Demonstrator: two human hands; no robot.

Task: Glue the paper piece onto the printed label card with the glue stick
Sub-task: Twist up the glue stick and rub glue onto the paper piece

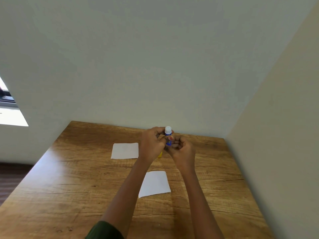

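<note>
I hold a blue glue stick (168, 136) upright above the far middle of the wooden table (77, 187); its tip is white. My right hand (181, 149) wraps its lower body. My left hand (152, 144) pinches it near the top. A small yellow thing (160, 154), perhaps the cap, shows just below my left hand. One white paper (125, 150) lies flat to the left of my hands. A second white paper (155, 183) lies nearer to me, between my forearms. No print is readable on either sheet.
The table stands in a corner, with a pale wall (155, 66) right behind it and another wall (284, 135) along its right side. Its left edge drops to a dark floor (10, 178). A bright window (8, 109) is at far left.
</note>
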